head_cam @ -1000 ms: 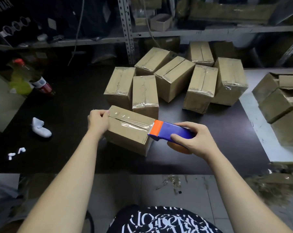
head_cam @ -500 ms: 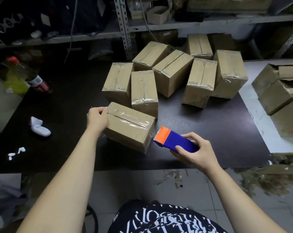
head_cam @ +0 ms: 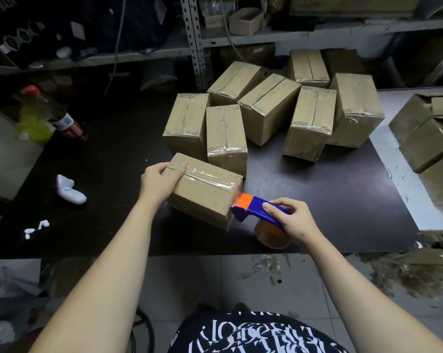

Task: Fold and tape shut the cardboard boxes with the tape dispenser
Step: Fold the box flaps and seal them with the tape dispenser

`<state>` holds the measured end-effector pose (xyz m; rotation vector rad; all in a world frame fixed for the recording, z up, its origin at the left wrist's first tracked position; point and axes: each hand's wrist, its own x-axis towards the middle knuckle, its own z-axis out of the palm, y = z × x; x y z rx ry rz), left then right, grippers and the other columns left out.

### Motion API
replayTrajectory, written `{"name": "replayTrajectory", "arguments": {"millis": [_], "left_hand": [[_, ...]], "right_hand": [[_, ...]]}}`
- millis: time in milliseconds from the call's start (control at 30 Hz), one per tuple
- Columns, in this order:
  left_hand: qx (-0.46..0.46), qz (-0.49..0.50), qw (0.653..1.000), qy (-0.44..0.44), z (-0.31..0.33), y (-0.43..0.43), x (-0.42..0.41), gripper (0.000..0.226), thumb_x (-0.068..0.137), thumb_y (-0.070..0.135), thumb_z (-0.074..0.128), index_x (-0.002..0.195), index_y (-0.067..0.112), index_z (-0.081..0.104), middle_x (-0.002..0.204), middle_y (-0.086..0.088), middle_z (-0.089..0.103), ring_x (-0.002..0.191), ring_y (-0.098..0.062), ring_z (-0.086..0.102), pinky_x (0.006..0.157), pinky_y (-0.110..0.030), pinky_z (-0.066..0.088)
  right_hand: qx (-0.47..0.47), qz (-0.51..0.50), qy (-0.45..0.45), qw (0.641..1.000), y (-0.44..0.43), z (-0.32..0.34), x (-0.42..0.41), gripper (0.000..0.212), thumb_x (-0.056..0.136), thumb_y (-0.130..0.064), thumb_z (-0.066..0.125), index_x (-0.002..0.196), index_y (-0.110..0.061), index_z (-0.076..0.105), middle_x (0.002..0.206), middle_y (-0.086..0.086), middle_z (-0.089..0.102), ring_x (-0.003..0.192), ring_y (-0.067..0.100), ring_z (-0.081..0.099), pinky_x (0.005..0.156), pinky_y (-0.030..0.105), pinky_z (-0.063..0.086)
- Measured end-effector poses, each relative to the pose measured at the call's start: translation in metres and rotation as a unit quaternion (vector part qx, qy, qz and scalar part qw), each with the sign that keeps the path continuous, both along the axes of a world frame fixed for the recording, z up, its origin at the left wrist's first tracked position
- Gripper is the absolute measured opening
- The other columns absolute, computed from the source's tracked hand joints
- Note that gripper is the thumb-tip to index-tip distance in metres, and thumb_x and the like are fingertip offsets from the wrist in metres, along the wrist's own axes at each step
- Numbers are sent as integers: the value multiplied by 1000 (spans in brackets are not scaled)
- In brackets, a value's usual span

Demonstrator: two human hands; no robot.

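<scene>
At the front edge of the desk the box lies slantwise, its long axis running far-left to near-right. Our left hand grips the far-left end. Our right hand grips the tape dispenser, its orange nose against the near-right end, so we judge the next move is the right hand's.

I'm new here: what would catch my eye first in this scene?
The bright blue and orange tape dispenser, gripped by the right hand, stands out at the near right end of a cardboard box that the left hand holds by its other end. Behind them a huddle of taped boxes fills the middle of the dark table, and a red-capped bottle sits at the far left.
</scene>
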<state>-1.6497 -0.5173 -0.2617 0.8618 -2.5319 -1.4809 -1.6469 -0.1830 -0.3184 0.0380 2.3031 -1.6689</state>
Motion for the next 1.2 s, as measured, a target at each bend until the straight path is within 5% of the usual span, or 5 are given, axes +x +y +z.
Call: {"name": "replayTrajectory", "arguments": {"millis": [367, 633, 767, 900, 1200], "left_hand": [[-41, 137, 990, -6, -8, 7, 13, 47, 80, 56, 80, 98, 14, 66, 96, 5, 60, 96, -20, 57, 78, -33, 47], [-31, 127, 991, -1, -15, 7, 37, 62, 77, 67, 76, 120, 25, 61, 116, 4, 64, 111, -20, 58, 93, -39, 51], [-40, 106, 993, -20, -18, 6, 49, 64, 76, 78, 65, 126, 39, 58, 125, 6, 66, 123, -25, 56, 109, -51, 45], [-43, 121, 991, -48, -17, 8, 56, 65, 72, 82, 66, 110, 31, 54, 111, 6, 60, 111, -25, 58, 104, -53, 48], [-20, 108, 994, -28, -19, 15, 77, 65, 72, 70, 79, 95, 15, 53, 98, 0, 60, 97, -23, 58, 79, -42, 51]], "right_hand": [[-44, -165, 24, 985, 1, -3, 2, 15, 83, -30, 87, 89, -29, 73, 87, -13, 75, 73, -2, 67, 69, 14, 51], [12, -112, 35, 993, -16, -9, 7, 54, 89, -25, 81, 137, -13, 62, 110, -8, 73, 101, 10, 71, 98, 36, 56], [139, -24, 112, 984, -20, -11, 6, 62, 91, -28, 80, 146, -15, 56, 131, 3, 70, 117, 23, 66, 99, 37, 54], [247, 42, 148, 957, -27, -12, 9, 61, 90, -22, 80, 146, -18, 56, 129, 11, 70, 115, 36, 64, 88, 38, 50], [341, 27, 140, 929, -57, -10, 16, 35, 90, -31, 72, 120, -13, 66, 108, 10, 63, 104, 33, 59, 86, 40, 49]]}}
